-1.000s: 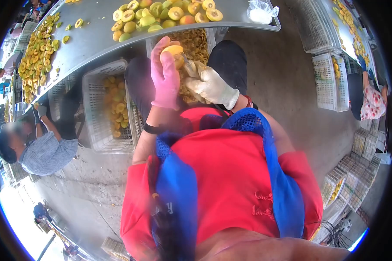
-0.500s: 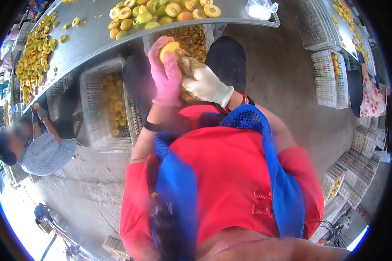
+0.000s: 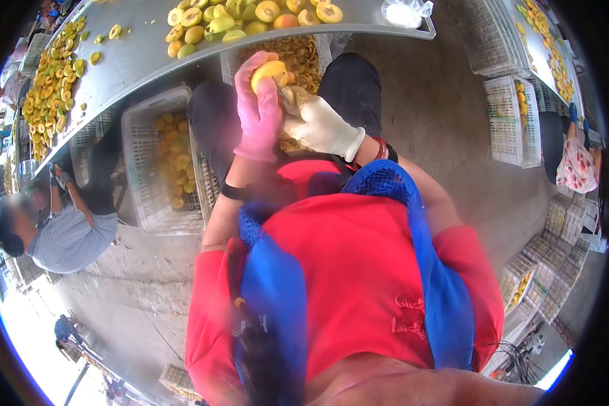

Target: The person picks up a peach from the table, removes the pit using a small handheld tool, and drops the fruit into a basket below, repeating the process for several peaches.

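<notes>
Watching remotely, I see the left hand [image 3: 257, 115] pinching fruit [image 3: 268, 70] over a crate [image 3: 325, 51], near side of worktop [image 3: 134, 55] | right hand [image 3: 323, 127] alongside, pinch too blurred to tell | risk: loosened left grip drops fruit

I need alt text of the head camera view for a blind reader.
A pink-gloved left hand holds a yellow fruit while a white-gloved right hand is close beside it. Beyond them, cut fruit lies on a metal table, and a white crate holding more fruit stands at left.
</notes>
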Action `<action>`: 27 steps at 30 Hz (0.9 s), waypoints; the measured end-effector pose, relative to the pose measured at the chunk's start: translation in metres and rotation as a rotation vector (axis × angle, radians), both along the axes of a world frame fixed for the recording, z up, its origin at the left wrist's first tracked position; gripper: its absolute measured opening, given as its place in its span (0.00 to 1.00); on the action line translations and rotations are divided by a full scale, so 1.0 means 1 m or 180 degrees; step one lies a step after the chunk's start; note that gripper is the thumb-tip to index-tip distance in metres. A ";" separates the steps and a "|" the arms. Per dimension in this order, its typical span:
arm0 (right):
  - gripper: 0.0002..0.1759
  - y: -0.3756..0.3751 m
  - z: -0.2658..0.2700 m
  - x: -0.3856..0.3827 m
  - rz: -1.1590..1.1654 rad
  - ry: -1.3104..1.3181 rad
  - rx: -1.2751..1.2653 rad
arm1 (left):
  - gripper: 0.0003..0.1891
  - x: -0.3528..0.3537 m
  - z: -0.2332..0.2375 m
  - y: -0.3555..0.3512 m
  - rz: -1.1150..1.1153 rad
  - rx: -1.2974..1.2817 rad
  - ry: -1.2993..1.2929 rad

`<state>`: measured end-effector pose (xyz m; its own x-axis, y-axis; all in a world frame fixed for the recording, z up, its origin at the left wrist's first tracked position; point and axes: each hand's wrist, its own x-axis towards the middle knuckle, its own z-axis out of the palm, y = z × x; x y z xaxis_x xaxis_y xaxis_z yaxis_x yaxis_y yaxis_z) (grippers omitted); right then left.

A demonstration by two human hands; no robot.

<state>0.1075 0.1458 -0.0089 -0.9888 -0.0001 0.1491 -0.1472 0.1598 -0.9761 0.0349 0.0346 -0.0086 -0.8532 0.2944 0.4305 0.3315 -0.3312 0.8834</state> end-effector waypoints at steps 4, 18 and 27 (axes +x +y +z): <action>0.17 0.005 0.014 0.002 0.0260 -0.0391 -0.0046 | 0.39 -0.003 0.034 -0.010 -0.0640 0.0005 -0.1245; 0.13 -0.007 0.022 -0.002 0.0037 0.0076 0.0237 | 0.44 0.001 0.044 0.005 0.0317 0.0225 -0.1833; 0.10 -0.007 0.005 -0.010 0.0191 0.0705 0.0712 | 0.46 -0.004 0.040 0.001 -0.0048 0.0214 -0.1869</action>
